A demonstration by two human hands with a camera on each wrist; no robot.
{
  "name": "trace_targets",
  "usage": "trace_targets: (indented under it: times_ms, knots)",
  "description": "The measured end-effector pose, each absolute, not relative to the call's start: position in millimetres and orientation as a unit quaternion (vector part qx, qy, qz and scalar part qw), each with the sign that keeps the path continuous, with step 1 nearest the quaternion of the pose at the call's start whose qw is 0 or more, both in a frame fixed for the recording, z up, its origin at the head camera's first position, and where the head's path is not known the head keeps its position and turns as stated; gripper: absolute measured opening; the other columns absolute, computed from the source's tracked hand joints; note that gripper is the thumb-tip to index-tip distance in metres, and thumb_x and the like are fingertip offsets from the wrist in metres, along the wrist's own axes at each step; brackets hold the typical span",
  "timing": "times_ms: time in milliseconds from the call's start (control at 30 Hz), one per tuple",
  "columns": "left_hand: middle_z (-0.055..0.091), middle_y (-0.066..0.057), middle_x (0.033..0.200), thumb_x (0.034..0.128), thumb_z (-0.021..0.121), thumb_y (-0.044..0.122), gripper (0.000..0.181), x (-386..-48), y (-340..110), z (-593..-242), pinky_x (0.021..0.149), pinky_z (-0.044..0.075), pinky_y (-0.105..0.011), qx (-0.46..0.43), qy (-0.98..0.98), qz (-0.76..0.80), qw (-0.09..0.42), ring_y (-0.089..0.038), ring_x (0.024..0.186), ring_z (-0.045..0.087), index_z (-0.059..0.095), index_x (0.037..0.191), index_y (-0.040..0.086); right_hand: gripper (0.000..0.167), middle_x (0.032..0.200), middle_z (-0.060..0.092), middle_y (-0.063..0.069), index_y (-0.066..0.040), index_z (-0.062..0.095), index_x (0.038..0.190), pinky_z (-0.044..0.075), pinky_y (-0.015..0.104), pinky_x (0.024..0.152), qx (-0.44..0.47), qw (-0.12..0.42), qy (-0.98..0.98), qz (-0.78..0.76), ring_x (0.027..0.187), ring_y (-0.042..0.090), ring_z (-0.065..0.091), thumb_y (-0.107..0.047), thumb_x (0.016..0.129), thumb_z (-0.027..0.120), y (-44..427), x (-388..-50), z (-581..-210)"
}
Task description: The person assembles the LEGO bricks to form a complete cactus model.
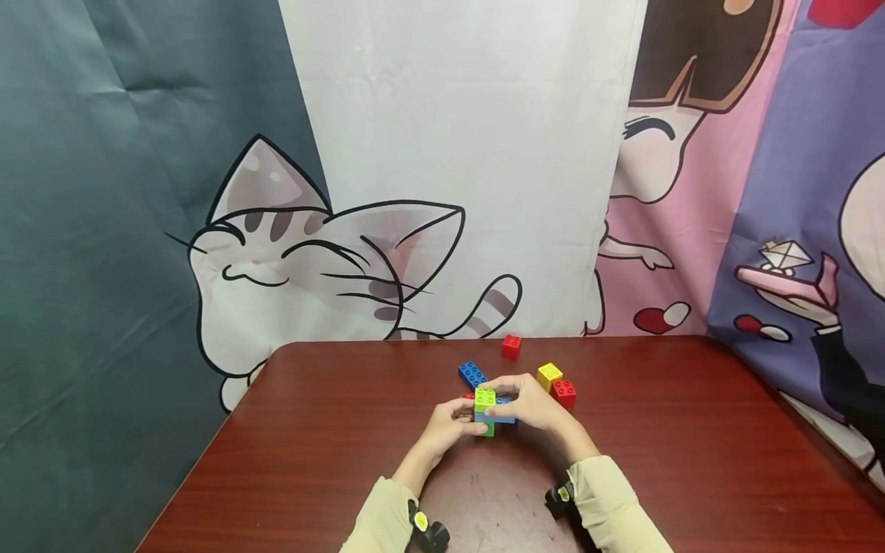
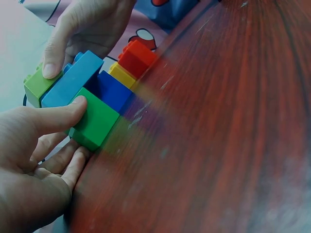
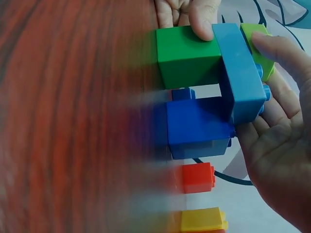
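Observation:
A small stack of toy building bricks stands between the hands near the table's middle. Its bottom is a green brick (image 2: 99,121), its middle a longer light blue brick (image 3: 240,73), and its top a lime brick (image 1: 485,396). My left hand (image 1: 444,430) holds the green brick, thumb on the near side and fingers behind. My right hand (image 1: 535,403) pinches the lime brick, its thumb against the near face. Under the overhanging end of the light blue brick is a dark blue brick (image 3: 199,121); whether they touch is unclear.
Behind the hands lies a blue brick (image 1: 472,374), and a red brick (image 1: 511,347) sits near the table's far edge. To the right, a yellow brick (image 1: 549,375) stands beside another red brick (image 1: 563,394). A printed cloth (image 1: 456,115) hangs behind the table (image 1: 290,438).

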State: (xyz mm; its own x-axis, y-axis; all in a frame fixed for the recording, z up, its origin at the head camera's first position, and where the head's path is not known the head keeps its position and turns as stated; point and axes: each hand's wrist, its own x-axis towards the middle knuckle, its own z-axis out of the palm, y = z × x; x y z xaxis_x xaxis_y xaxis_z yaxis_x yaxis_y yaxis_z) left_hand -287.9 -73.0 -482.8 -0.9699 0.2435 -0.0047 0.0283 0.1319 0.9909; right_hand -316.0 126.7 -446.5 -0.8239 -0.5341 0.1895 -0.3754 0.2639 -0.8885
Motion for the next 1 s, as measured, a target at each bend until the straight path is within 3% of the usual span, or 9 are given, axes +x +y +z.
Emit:
trace_targets:
  times_ms: [167,400,667,1000]
  knots:
    - [0.066,-0.020,0.121,0.0799,0.076,0.004,0.046,-288.6,-73.0,-484.0,0.092,0.054,-0.031,0.091,0.750,0.650,0.076,-0.022,0.108,0.065,0.062,0.123,-0.005,0.036,0.109,0.073,0.018,0.000,0.069,0.116,0.055,0.018,0.080,-0.293,0.070,0.807,-0.508,0.099,0.024,0.070,-0.015,0.084,0.076,125.3,-317.6,-441.6]
    - [0.067,-0.021,0.119,0.0796,0.076,0.003,0.046,-286.2,-77.7,-485.0,0.092,0.054,-0.032,0.089,0.748,0.655,0.064,-0.023,0.107,0.065,0.062,0.123,-0.006,0.037,0.107,0.075,0.013,-0.004,0.071,0.114,0.057,0.023,0.077,-0.284,0.081,0.832,-0.469,0.094,0.019,0.070,-0.018,0.080,0.079,118.1,-320.7,-433.6]
    - [0.068,-0.021,0.118,0.0788,0.076,0.002,0.045,-282.6,-77.5,-489.2,0.089,0.055,-0.030,0.090,0.745,0.657,0.066,-0.023,0.105,0.066,0.063,0.121,-0.006,0.038,0.111,0.074,0.012,-0.007,0.071,0.115,0.057,0.029,0.085,-0.256,0.081,0.843,-0.467,0.101,0.020,0.068,-0.021,0.081,0.079,117.9,-314.6,-439.6]
    - [0.067,-0.020,0.121,0.0797,0.076,0.003,0.045,-286.1,-72.4,-483.9,0.090,0.054,-0.030,0.092,0.747,0.654,0.075,-0.020,0.105,0.065,0.063,0.122,-0.004,0.037,0.111,0.073,0.014,-0.007,0.071,0.115,0.057,0.024,0.077,-0.232,0.080,0.823,-0.513,0.098,0.020,0.067,-0.018,0.081,0.078,123.1,-313.3,-443.2]
